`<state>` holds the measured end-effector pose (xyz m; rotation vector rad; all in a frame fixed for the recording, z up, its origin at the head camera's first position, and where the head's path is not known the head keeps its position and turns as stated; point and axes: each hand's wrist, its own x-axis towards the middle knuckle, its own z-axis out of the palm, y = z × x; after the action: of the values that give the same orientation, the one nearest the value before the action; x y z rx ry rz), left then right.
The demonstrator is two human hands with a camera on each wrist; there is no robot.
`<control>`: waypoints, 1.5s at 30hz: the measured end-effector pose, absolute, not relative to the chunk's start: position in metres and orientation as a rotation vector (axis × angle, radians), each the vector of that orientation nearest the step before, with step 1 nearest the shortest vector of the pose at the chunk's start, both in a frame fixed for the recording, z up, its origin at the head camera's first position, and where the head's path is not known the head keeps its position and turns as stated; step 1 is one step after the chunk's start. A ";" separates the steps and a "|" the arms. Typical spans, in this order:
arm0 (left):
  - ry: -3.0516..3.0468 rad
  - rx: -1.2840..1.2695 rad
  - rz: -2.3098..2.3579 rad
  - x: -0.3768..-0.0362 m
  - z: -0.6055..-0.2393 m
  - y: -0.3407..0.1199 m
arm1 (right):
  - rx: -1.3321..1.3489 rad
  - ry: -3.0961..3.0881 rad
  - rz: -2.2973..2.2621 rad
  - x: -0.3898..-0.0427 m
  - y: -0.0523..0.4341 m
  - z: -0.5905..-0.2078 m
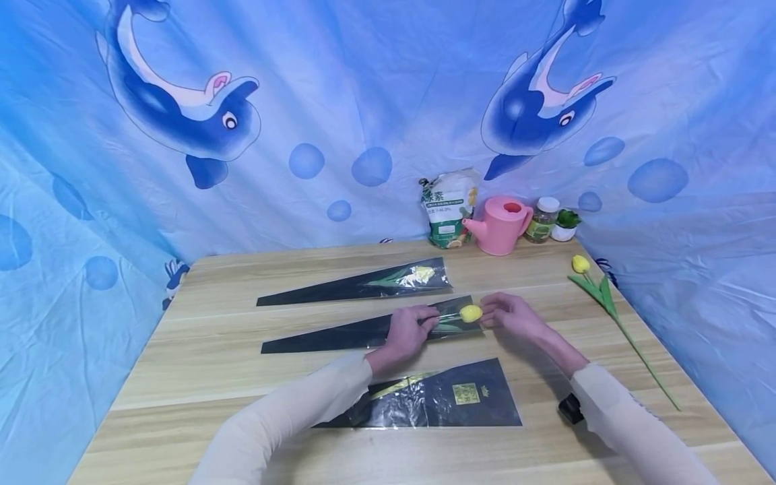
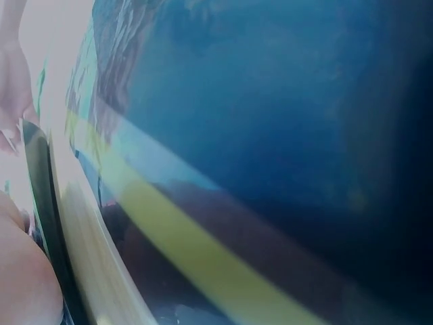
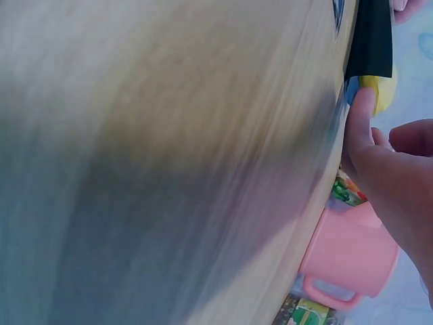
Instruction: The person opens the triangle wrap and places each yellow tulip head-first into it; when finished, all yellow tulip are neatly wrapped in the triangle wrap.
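In the head view my left hand (image 1: 407, 331) pinches the middle black-and-clear flower sleeve (image 1: 345, 338) near its wide end. A yellow tulip (image 1: 470, 314) lies partly in that sleeve, its head at the mouth. My right hand (image 1: 515, 316) has its fingers at the tulip head. In the right wrist view, an outstretched finger (image 3: 360, 118) touches the yellow bloom beside the sleeve's dark edge. Behind lies another sleeve (image 1: 315, 293) with a yellow tulip inside. A third sleeve (image 1: 436, 401), with a gold label, lies nearest me, partly under my left forearm.
A loose yellow tulip (image 1: 618, 323) with a long green stem lies along the table's right side. At the back stand a white-and-green bag (image 1: 450, 212), a pink watering can (image 1: 500, 229), a lidded jar (image 1: 543, 221) and a small potted plant (image 1: 566, 225), near the blue curtain.
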<state>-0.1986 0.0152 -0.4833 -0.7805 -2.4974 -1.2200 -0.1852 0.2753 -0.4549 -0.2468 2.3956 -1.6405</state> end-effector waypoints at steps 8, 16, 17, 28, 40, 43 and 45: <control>-2.481 -0.793 -1.223 -0.200 -0.484 0.016 | -0.208 2.187 -1.761 -0.187 0.269 -0.454; -2.452 -0.798 -1.242 -0.199 -0.485 0.017 | -0.210 1.994 -1.831 -0.189 0.266 -0.456; -2.449 -0.796 -1.240 -0.199 -0.486 0.017 | -0.218 1.970 -1.842 -0.190 0.265 -0.457; -2.453 -0.811 -1.153 -0.203 -0.484 0.016 | -0.238 1.967 -1.835 -0.192 0.260 -0.456; -2.372 -0.879 -1.089 -0.193 -0.479 0.005 | -0.111 2.251 -1.777 -0.182 0.271 -0.447; -2.322 -0.955 -1.124 -0.175 -0.474 0.001 | -0.056 2.297 -1.759 -0.171 0.282 -0.445; -2.322 -1.025 -1.160 -0.158 -0.471 0.001 | -0.036 2.303 -1.773 -0.164 0.289 -0.444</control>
<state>-0.1579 0.0013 -0.4714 -1.0254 -2.3219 -1.1604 -0.1636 0.2893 -0.4444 -0.0365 2.3026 -1.7725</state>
